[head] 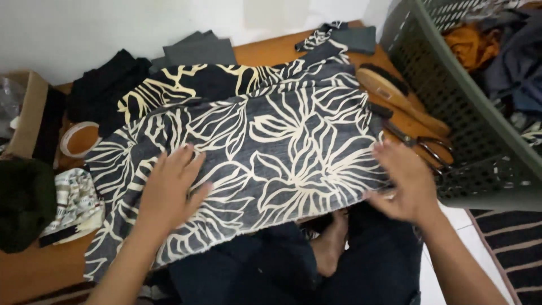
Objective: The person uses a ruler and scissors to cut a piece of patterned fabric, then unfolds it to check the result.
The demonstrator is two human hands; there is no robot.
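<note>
dark trousers [265, 265] and a bare foot [333, 243] sit closest, at the bottom edge under the cloth. from the left: a dark green bundle [22, 203] lies at the worktop's [34, 271] edge, with a small folded patterned cloth [76, 206] just beside it and a roll of tape [79, 140] behind that, near a brown cardboard box [25, 113]. black fabric [107, 93] and a grey folded stack [197, 51] lie toward the wall. the left hand [169, 189] rests flat and open, fingers spread, on the near left part of the grey cloth with cream leaf pattern [282, 141], which is spread across the middle of the worktop and hangs over its near edge onto the lap. the right hand [403, 181] lies on the cloth's right edge, fingers loosely open; it is blurred, so whether it pinches the edge i cannot tell. just beyond it lie scissors [423, 147] and a wooden brush [395, 93] on the worktop. at far right a grey-green plastic laundry basket [480, 141] holds mixed clothes, above a striped rug [514, 243].
</note>
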